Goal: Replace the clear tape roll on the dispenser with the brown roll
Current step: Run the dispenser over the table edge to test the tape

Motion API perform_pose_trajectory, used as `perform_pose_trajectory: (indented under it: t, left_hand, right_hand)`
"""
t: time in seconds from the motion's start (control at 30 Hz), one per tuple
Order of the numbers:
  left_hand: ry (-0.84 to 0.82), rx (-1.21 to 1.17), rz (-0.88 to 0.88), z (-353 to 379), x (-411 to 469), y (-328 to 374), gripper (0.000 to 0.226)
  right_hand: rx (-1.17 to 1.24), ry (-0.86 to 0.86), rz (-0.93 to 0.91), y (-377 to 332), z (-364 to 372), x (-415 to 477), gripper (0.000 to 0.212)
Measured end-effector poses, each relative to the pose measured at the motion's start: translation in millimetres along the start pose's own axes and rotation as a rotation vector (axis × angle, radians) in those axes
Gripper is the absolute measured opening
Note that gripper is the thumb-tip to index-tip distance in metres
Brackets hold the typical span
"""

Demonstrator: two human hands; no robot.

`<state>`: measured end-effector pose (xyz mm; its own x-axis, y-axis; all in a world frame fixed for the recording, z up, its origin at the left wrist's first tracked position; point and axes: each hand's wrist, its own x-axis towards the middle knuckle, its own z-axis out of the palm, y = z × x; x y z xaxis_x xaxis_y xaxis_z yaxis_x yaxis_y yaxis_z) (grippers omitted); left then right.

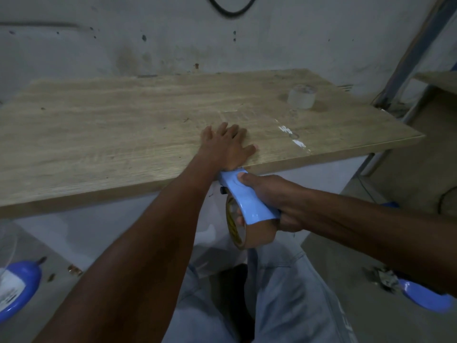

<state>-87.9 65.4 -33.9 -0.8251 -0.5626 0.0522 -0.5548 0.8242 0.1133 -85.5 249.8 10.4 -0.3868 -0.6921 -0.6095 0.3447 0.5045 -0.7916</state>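
Observation:
My right hand (274, 201) grips the light blue tape dispenser (241, 194) just below the front edge of the wooden table (99, 125). A brown tape roll (247, 233) sits on the dispenser, hanging under its handle. The dispenser's front end touches the table edge beside my left wrist. My left hand (226, 144) lies flat on the tabletop near that edge, fingers spread, holding nothing. The clear tape roll (301, 96) stands alone on the table at the far right.
A grey wall rises behind the table, with a black cable (230, 8) hanging on it. White smears (294, 138) mark the tabletop near its right front. Blue objects lie on the floor at the left (19, 285) and right (425, 297). My knees are under the table.

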Motion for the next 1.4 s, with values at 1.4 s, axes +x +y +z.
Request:
perform_pose_trajectory:
  t: [1.4]
  left_hand:
    - [-0.076, 0.014, -0.110, -6, 15, -15, 0.078]
  right_hand:
    - [-0.065, -0.079, -0.189, -66, -58, -18, 0.031]
